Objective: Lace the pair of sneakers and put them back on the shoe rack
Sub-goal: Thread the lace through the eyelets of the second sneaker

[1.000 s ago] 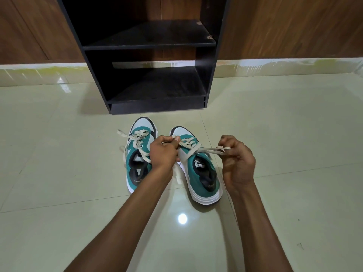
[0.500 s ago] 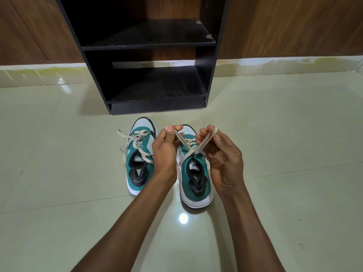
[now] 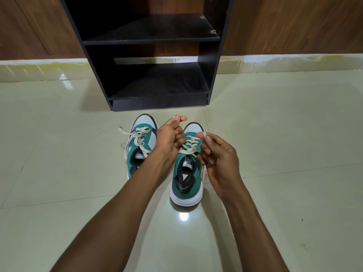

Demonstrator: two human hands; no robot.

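Two teal and white sneakers stand side by side on the floor in front of the black shoe rack. The left sneaker has loose cream laces trailing off to its left. Both hands work over the right sneaker. My left hand is closed on one end of its cream lace above the toe. My right hand pinches the other lace end, which loops over the forefinger at the shoe's right side. The lace crosses the shoe's eyelets between the two hands.
The rack has two bare black shelves and stands against a brown wooden wall with a pale skirting. Glossy cream floor tiles spread on every side. A light reflection shines just behind the right sneaker's heel.
Both hands went from pulling the lace ends out sideways to holding them close over the right sneaker's tongue. The right sneaker turned from slanted to nearly straight.
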